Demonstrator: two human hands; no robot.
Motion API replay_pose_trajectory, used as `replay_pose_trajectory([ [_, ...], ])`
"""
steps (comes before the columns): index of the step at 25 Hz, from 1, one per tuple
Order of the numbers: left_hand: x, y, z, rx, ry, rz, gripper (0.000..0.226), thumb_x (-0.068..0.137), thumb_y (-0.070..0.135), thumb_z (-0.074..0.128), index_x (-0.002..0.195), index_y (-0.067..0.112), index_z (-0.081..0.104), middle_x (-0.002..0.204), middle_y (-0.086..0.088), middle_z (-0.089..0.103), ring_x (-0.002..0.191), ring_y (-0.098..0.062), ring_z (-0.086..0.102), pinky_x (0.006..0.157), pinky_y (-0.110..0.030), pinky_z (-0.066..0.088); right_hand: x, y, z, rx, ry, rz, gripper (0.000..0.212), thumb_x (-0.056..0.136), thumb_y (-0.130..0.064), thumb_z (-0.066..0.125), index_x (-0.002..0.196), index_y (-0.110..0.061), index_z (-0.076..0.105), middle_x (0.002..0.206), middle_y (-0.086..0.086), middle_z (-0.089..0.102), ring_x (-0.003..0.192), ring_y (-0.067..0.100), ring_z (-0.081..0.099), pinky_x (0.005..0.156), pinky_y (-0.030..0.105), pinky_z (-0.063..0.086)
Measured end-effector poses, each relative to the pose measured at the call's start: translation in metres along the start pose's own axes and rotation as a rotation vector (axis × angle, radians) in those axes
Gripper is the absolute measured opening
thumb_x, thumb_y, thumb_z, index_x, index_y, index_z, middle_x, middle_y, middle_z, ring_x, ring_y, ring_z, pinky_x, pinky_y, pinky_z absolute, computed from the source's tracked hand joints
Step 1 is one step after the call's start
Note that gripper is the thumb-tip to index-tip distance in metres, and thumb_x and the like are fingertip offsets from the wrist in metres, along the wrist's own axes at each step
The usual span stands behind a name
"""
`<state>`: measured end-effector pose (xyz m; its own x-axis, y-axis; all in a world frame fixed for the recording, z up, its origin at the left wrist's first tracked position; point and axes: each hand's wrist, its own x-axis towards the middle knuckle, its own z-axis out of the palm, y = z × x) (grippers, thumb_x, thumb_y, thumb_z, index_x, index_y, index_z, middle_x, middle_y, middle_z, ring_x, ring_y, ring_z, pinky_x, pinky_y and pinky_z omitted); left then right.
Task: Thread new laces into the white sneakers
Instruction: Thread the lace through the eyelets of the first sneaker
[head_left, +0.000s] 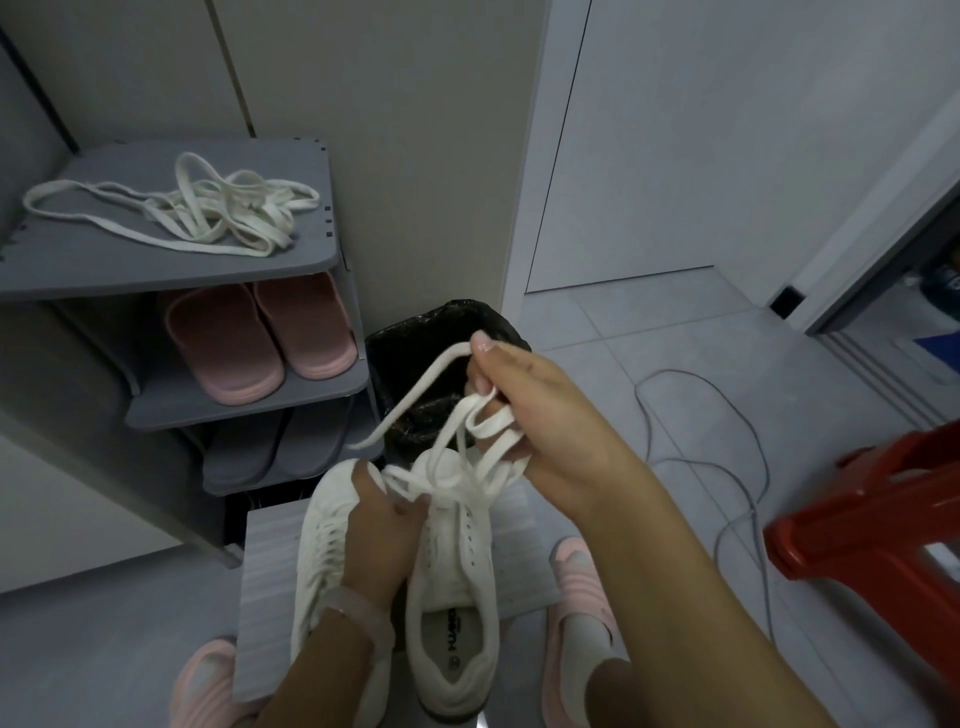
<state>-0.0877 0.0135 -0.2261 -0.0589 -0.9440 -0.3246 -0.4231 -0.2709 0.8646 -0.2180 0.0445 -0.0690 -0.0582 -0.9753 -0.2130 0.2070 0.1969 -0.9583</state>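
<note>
Right hand (540, 415) grips a bunch of flat, woven white lace (467, 431), thumb and curled fingers pinching several loops; one loose end droops toward eight o'clock. Left hand (379, 514), at seven o'clock from the right, pinches the same lace with curled fingers just above the eyelets of the right sneaker (452, 587). A pale translucent bracelet (353, 608) circles the left wrist.

Both sneakers are white canvas with rounded rubber toes. The right one stands open, its printed insole showing and its eyelet rows bare of lace lower down; the left sneaker (317, 561) lies touching it at nine o'clock, partly hidden by the left forearm. They rest on a ribbed grey mat (260, 571).

At twelve o'clock from the shoes sits a bin lined with a crinkled black plastic bag (410, 358). At ten o'clock stands a matt grey shoe rack (311, 249); a tangle of cream flat laces (208, 213) lies on its top shelf, smooth pink slippers (260, 338) below, grey slippers (270, 447) under those. At three o'clock, a glossy red plastic stool (872, 519) and a thin grey cable (727, 457) loop over pale floor tiles (675, 332). Pink ribbed slippers (571, 623) are on the person's feet.
</note>
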Motion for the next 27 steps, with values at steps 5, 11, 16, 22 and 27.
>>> replay_pose_trajectory([
  [5,0.017,-0.007,-0.001,-0.003,-0.058,-0.056,0.024,0.090,0.002,0.046,0.108,0.002,0.062,0.069,-0.008,0.059,0.061,-0.021,0.053,0.064,-0.035,0.049,0.008,0.034,-0.008,-0.599,-0.030,0.111,0.040,0.096,-0.032,0.046,0.059,-0.018,0.042,0.056,-0.004,0.042,0.048,0.005,0.041,0.043,0.013,0.031],
  [11,0.009,0.004,-0.010,0.088,0.175,0.148,0.025,0.086,-0.009,0.043,0.079,0.004,0.063,0.070,-0.009,0.062,0.067,-0.026,0.055,0.064,-0.020,0.049,0.018,0.128,0.002,-1.126,-0.161,0.305,0.038,0.099,-0.033,0.037,0.116,-0.003,0.053,0.117,0.019,0.058,0.106,0.032,0.055,0.076,0.031,0.038],
  [16,-0.011,0.018,-0.016,0.235,0.249,0.425,0.036,0.085,0.014,0.040,0.105,0.000,0.067,0.088,-0.016,0.069,0.080,-0.026,0.060,0.075,-0.020,0.037,0.018,0.146,0.008,-1.271,-0.110,0.422,0.039,0.101,-0.032,0.031,0.122,-0.006,0.051,0.125,0.015,0.055,0.114,0.029,0.052,0.091,0.035,0.041],
  [22,-0.013,0.062,-0.054,0.252,0.252,0.603,0.019,0.090,0.005,0.053,0.103,0.006,0.067,0.079,-0.006,0.066,0.069,-0.011,0.056,0.061,-0.013,0.035,0.019,0.152,0.017,-1.212,0.008,0.239,0.027,0.096,-0.031,0.041,0.102,-0.010,0.057,0.104,0.009,0.062,0.099,0.025,0.060,0.080,0.032,0.046],
  [27,-0.011,0.041,-0.054,0.274,-0.107,0.406,0.035,0.087,0.000,0.053,0.106,0.028,0.062,0.076,0.009,0.059,0.067,-0.003,0.057,0.060,-0.011,0.042,0.024,0.106,0.016,-0.762,0.150,0.066,0.018,0.094,-0.026,0.048,0.082,-0.014,0.055,0.083,0.005,0.059,0.077,0.017,0.052,0.062,0.027,0.038],
])
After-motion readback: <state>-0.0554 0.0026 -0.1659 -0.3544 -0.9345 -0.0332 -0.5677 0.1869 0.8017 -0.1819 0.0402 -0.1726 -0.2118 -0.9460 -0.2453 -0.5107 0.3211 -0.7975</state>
